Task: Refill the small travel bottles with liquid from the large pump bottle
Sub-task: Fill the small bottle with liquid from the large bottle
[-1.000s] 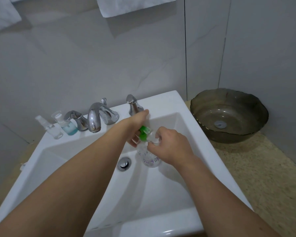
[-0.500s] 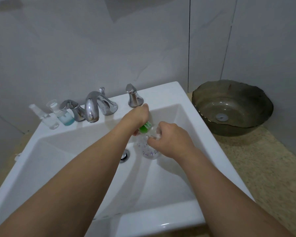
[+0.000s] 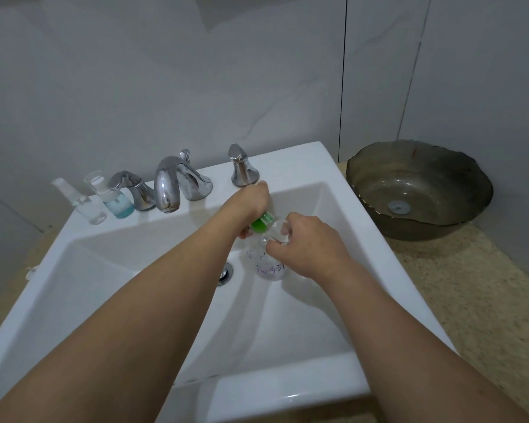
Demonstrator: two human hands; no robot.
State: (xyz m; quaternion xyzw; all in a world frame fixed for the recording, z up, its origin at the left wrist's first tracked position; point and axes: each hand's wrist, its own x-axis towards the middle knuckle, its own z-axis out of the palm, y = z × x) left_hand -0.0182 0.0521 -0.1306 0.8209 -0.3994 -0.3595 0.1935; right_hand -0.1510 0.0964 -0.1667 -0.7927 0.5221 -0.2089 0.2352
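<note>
A clear large bottle (image 3: 269, 267) with purple writing stands inside the white sink (image 3: 287, 166). Its green pump collar (image 3: 261, 222) is gripped by my left hand (image 3: 251, 206). My right hand (image 3: 309, 245) holds a small clear bottle (image 3: 277, 233) right beside the pump; most of that bottle is hidden by my fingers. Two small travel bottles stand on the sink's back left ledge: a clear spray bottle (image 3: 83, 203) and a pump bottle with blue liquid (image 3: 113, 199).
A chrome faucet (image 3: 168, 184) with two handles (image 3: 133, 189) (image 3: 242, 169) sits on the back ledge. The drain (image 3: 225, 273) lies left of the large bottle. A dark glass bowl (image 3: 419, 190) rests on the speckled counter (image 3: 471, 285) to the right.
The view has tilted down a little, so the towel at the top has left the frame. Both hands stay on the bottles over the sink, hardly moved.
</note>
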